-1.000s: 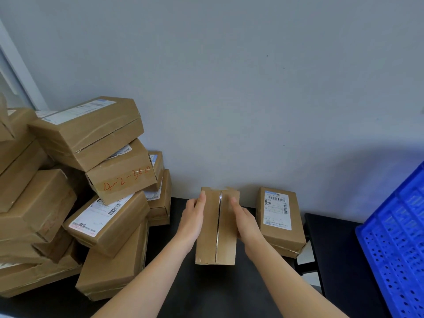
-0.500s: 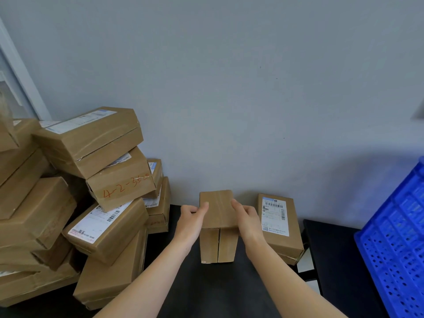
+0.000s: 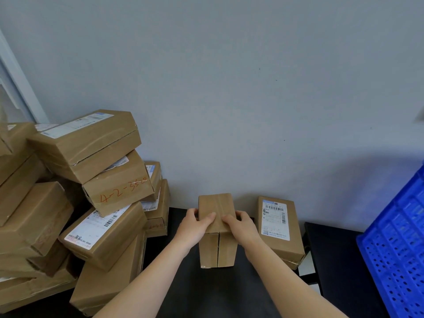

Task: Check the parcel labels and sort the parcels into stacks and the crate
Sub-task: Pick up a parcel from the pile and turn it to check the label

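Observation:
A small brown cardboard parcel [image 3: 216, 237] stands on its end on the black table [image 3: 206, 292], tipped so a plain taped face and a flap seam face me; no label shows on it. My left hand [image 3: 195, 224] grips its upper left edge and my right hand [image 3: 239, 224] grips its upper right edge. Just to the right lies a flat parcel [image 3: 278, 228] with a white barcode label facing up. At the far right stands the blue perforated crate [image 3: 397, 246].
A tall, untidy pile of brown parcels [image 3: 75, 198] fills the left side, one marked "4-2-3520" [image 3: 121, 191] in red. A grey wall runs close behind the table. A gap [image 3: 306, 269] splits the table from a second black surface [image 3: 339, 260] under the crate.
Both hands have turned the parcel up from lying seam-up to standing on end, sliding from its sides to its top edge. The camera has tilted slightly, so the scene sits lower.

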The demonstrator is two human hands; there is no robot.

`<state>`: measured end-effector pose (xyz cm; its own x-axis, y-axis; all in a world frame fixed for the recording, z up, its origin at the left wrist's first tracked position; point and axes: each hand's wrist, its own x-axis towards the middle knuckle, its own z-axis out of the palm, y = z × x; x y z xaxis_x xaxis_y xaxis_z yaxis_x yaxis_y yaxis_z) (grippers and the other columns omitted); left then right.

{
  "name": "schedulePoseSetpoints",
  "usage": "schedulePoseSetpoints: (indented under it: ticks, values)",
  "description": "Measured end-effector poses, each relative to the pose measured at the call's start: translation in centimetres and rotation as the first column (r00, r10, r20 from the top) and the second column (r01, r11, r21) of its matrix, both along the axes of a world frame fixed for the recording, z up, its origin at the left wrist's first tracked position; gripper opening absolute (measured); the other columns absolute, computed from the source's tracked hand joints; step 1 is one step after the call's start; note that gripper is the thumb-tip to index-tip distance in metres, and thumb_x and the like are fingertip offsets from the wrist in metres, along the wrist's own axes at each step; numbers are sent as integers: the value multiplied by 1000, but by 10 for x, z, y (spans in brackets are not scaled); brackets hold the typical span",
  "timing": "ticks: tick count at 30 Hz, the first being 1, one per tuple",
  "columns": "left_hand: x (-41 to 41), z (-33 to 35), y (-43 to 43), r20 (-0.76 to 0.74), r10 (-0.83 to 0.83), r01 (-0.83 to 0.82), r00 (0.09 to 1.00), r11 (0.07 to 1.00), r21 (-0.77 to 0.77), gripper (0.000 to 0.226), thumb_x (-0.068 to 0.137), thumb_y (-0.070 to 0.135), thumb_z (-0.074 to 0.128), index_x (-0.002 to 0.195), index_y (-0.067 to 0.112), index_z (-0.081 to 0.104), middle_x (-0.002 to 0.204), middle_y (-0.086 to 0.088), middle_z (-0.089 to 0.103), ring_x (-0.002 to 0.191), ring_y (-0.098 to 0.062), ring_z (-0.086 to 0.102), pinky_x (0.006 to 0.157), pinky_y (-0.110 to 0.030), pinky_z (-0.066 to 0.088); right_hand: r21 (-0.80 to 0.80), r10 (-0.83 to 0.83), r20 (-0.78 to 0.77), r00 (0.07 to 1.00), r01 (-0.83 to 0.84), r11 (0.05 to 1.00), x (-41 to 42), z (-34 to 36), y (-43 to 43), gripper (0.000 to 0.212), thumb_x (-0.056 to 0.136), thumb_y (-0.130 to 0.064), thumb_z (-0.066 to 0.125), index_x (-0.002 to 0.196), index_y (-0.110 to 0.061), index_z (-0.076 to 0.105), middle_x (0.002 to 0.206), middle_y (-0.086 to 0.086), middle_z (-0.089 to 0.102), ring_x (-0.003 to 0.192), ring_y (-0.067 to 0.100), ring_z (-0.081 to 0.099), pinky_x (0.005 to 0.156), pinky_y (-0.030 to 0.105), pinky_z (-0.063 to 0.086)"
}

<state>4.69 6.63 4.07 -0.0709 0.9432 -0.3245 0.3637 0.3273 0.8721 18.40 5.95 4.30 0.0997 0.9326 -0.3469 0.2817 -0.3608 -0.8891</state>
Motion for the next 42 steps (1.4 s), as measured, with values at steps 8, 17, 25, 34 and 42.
schedulePoseSetpoints:
  ticks: [8,17,25,34,42]
  values:
    - [2,1,4,105,57,-54,993,998,-37,59,87,38,64,135,17,36,124,-5,53,111,-23,55,97,-46,48,8,24,46,999,-24,1000,-2,-1,8,52,92,-34,52,139,-16,38,115,0,53,103,18,53,86,31,45]
    - [-3,6,4,210,74,-54,975,994,-97,57,86,32,68,132,17,39,113,-3,55,101,-20,56,85,-41,51,-26,-11,5,1000,11,1000,-3,-1,9,53,91,-35,53,139,-18,37,122,3,53,108,21,53,94,37,46]
    - [-2,3,7,234,115,-93,965,990,-104,52,84,29,69,126,17,41,116,-6,57,104,-24,57,92,-48,50,-39,-37,-15,999,36,999,-4,-5,11,54,89,-35,54,138,-18,40,119,3,54,104,19,53,90,35,46]
    - [-2,5,9,255,129,-101,958,988,-119,47,84,25,70,120,18,41,113,-5,56,100,-23,57,86,-45,51,-38,-70,-27,997,69,997,-6,-7,13,52,90,-30,54,138,-17,40,116,1,51,101,17,50,82,31,41]
    - [-3,6,4,256,129,-103,958,989,-110,45,86,27,68,122,17,42,111,-4,57,98,-21,58,86,-43,52,-62,-74,-95,993,69,996,-4,-8,10,53,89,-32,59,136,-17,41,118,2,52,107,20,52,97,40,45]
